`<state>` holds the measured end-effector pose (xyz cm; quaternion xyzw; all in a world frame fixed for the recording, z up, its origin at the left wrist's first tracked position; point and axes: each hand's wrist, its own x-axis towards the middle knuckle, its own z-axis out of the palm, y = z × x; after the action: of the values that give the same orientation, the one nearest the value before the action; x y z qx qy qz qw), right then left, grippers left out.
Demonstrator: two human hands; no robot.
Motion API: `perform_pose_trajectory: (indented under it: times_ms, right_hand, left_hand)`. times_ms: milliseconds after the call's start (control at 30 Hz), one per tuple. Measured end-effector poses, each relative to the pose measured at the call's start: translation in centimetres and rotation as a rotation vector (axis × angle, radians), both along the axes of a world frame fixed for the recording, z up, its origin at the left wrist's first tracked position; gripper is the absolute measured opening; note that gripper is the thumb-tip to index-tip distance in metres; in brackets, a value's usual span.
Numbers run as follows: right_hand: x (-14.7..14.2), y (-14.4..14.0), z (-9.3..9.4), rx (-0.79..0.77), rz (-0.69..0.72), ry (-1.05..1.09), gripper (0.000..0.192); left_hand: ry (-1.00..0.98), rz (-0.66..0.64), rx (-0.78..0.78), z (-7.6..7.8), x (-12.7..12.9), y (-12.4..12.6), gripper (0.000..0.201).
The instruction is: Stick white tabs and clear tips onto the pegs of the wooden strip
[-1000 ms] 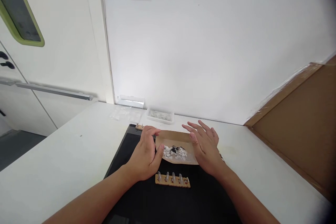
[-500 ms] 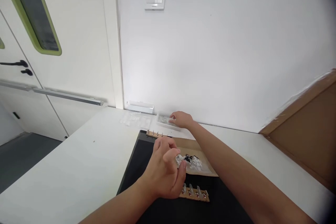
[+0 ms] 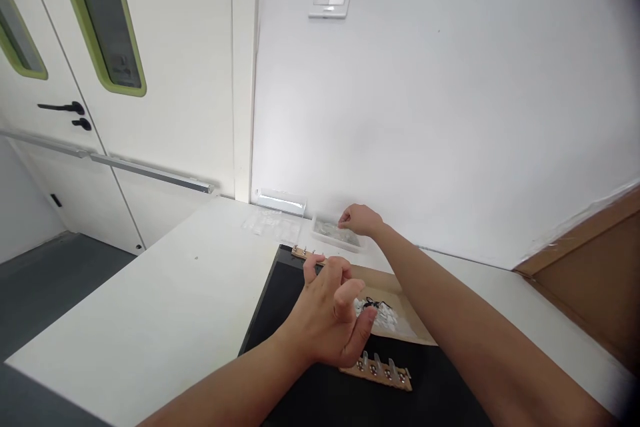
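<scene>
My right hand (image 3: 361,219) reaches far across the white table (image 3: 165,307) and dips its fingertips into a small white tray (image 3: 330,236) of clear parts by the wall; whether it grips a part I cannot tell. My left hand (image 3: 331,317) hovers over the black mat (image 3: 280,300), fingers loosely curled, holding nothing. Beside it lies a brown paper sheet (image 3: 400,293) with a heap of small white and black pieces (image 3: 377,312). A brown strip with several clear parts standing on it (image 3: 383,372) lies just in front of the left hand.
A second brown strip (image 3: 307,254) lies at the mat's far edge. Clear plastic bags (image 3: 270,221) lie near the wall. A cardboard panel (image 3: 590,260) leans at the right. Doors with green-framed windows (image 3: 100,20) stand at the left; the table's left edge drops to a grey floor.
My right hand left the paper sheet and stretched out to the white tray by the wall. My left hand lifted off the mat and curled. The view tilted up and left.
</scene>
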<state>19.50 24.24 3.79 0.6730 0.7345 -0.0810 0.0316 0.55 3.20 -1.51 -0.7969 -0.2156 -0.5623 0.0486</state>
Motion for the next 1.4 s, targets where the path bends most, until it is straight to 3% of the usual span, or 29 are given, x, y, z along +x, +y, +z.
perform_pose_trajectory:
  times_ms: [333, 600, 767, 967, 1133, 1267, 1400]
  right_hand:
    - [0.4, 0.8, 0.2, 0.031, -0.023, 0.144, 0.033]
    - [2.1, -1.4, 1.6, 0.058, 0.013, 0.349, 0.032]
    - [3.6, -5.6, 2.1, 0.111, 0.050, 0.601, 0.032]
    - [4.5, -14.3, -0.6, 0.130, 0.101, 0.933, 0.041]
    - [4.7, -20.6, -2.0, 0.023, 0.094, 1.130, 0.045]
    - [4.7, -22.8, -1.8, -0.046, 0.080, 1.238, 0.038]
    - [4.6, -23.3, -1.9, -0.131, 0.114, 1.335, 0.034]
  left_hand:
    - [0.086, 0.048, -0.092, -0.9, -0.1, 0.7, 0.040]
    - [0.165, 0.079, -0.263, -1.2, -0.3, 0.5, 0.034]
    - [0.130, 0.122, -0.412, -0.6, -0.4, 0.5, 0.020]
    - [0.093, 0.162, -0.478, -0.7, -0.3, 0.8, 0.020]
    - [0.129, 0.037, -0.459, -1.1, 0.0, 0.4, 0.027]
    - [0.096, -0.045, -0.434, -1.0, 0.2, -0.1, 0.029]
    - [0.120, -0.153, -0.410, -0.7, 0.0, 0.0, 0.029]
